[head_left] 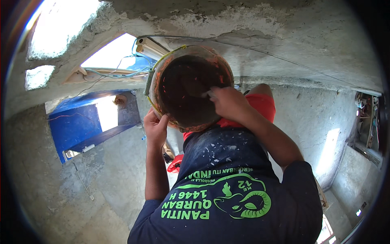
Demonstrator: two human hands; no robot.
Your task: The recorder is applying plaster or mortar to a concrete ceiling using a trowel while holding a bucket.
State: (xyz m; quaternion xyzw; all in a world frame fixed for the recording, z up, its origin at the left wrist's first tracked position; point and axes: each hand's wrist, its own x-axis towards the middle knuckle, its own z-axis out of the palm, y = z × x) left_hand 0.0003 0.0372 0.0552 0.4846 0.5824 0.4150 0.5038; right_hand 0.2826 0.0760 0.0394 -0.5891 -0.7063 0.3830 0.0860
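A round bucket (222, 61) with a worn orange inner wall is tilted in front of my body. Its inside is dark, with small orange flecks showing, and what it contains is hard to make out. Near the lower left of the rim, my left hand (155, 127) is closed on the bucket's edge, with the thumb at the front. My right hand (228, 101) reaches over the right side into the bucket's mouth. Its fingers are bent together at the tips. Whatever they hold is lost against the dark inside.
A rough grey plastered wall (300, 49) fills the far side, with a thin cable (264, 49) running along it. Left of the bucket are a pale elongated fixture (151, 49), loose wires and a blue panel (79, 128). A cluttered shelf (367, 118) stands at far right.
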